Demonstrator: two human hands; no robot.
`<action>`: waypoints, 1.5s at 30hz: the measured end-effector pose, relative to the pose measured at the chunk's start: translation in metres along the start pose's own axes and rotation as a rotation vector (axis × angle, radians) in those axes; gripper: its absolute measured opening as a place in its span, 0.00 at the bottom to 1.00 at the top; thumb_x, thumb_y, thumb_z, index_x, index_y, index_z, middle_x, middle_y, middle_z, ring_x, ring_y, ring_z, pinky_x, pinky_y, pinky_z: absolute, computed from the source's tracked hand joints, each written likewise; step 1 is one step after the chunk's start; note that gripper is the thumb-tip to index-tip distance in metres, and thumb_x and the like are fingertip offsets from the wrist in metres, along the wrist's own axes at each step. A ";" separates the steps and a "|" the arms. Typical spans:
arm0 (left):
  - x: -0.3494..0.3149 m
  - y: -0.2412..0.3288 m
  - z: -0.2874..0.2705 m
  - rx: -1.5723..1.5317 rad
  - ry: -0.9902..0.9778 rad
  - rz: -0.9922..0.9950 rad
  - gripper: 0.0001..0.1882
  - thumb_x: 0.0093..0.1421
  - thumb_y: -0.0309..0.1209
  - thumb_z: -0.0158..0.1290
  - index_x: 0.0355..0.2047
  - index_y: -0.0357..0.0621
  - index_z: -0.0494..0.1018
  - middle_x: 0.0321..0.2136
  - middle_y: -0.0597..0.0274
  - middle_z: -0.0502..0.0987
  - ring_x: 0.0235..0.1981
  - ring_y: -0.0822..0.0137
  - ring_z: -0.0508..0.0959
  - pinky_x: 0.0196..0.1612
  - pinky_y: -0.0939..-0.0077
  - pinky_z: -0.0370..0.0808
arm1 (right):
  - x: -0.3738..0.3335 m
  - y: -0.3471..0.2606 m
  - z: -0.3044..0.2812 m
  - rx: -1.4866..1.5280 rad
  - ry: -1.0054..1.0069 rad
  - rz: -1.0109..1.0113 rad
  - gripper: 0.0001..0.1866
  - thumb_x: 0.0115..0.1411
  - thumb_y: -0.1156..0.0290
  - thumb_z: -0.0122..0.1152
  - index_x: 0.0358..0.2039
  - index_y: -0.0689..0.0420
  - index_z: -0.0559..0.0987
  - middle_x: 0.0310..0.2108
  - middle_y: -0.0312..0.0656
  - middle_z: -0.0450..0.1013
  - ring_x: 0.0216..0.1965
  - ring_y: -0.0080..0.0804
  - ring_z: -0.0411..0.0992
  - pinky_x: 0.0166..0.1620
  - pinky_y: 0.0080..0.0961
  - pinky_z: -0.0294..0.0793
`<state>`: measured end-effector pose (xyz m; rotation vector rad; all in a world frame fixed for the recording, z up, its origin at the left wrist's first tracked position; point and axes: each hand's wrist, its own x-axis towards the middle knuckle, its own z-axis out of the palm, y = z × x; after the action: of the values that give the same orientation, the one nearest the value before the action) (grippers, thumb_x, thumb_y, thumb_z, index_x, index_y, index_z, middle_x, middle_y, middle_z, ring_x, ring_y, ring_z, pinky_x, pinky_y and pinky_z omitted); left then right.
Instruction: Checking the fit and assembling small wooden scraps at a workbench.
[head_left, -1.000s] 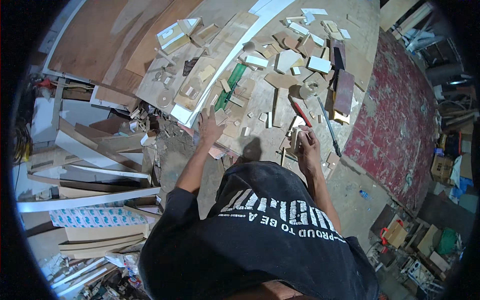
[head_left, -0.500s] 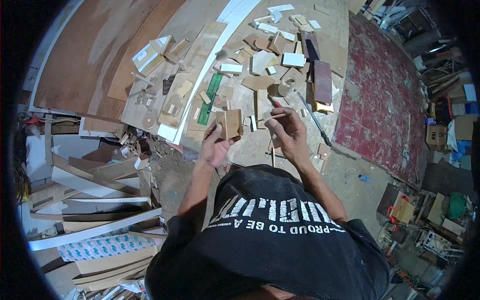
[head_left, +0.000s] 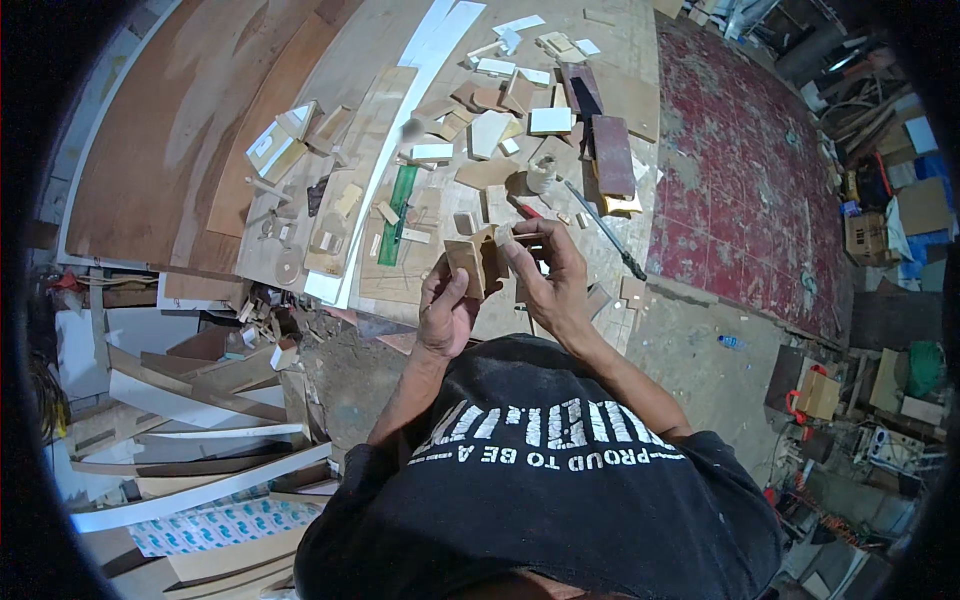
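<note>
Two hands meet over one small wooden assembly (head_left: 478, 262) held above the workbench (head_left: 300, 130) edge — the left hand (head_left: 445, 310) curled shut around its lower block, the right hand (head_left: 545, 270) pinching its upper end with fingertips, the other fingers loosely bent. Judging by this, the piece is partly put together (the joint itself is too small to read), while many cut offcuts (head_left: 500, 110) and a green ruler (head_left: 397, 214) lie scattered on the bench beyond.

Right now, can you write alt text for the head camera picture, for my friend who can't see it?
A person's left hand and right hand hold a small wooden piece above a workbench littered with wood offcuts and a green ruler.
</note>
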<state>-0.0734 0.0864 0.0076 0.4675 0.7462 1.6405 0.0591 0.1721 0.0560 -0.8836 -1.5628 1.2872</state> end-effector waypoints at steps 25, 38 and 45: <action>-0.002 0.009 0.010 0.402 0.015 0.169 0.14 0.61 0.30 0.57 0.43 0.32 0.75 0.39 0.60 0.79 0.40 0.72 0.75 0.45 0.80 0.69 | -0.004 -0.015 -0.024 -0.212 -0.039 -0.275 0.08 0.64 0.72 0.55 0.34 0.66 0.77 0.23 0.40 0.73 0.24 0.19 0.67 0.28 0.20 0.67; -0.003 0.013 0.025 0.316 -0.042 0.260 0.21 0.61 0.28 0.55 0.53 0.33 0.67 0.43 0.58 0.76 0.44 0.70 0.75 0.49 0.77 0.69 | -0.002 -0.025 -0.036 -0.139 -0.121 -0.154 0.17 0.56 0.65 0.67 0.41 0.62 0.76 0.29 0.38 0.74 0.31 0.26 0.71 0.35 0.24 0.69; -0.005 0.013 0.031 0.324 -0.086 0.224 0.23 0.62 0.28 0.55 0.56 0.34 0.64 0.48 0.57 0.74 0.49 0.68 0.73 0.54 0.73 0.68 | -0.010 -0.010 -0.032 -0.030 -0.164 -0.043 0.16 0.56 0.64 0.67 0.39 0.60 0.79 0.30 0.39 0.75 0.33 0.24 0.72 0.36 0.23 0.69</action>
<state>-0.0609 0.0876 0.0391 0.8742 0.9263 1.6986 0.0931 0.1717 0.0658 -0.7746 -1.7233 1.3356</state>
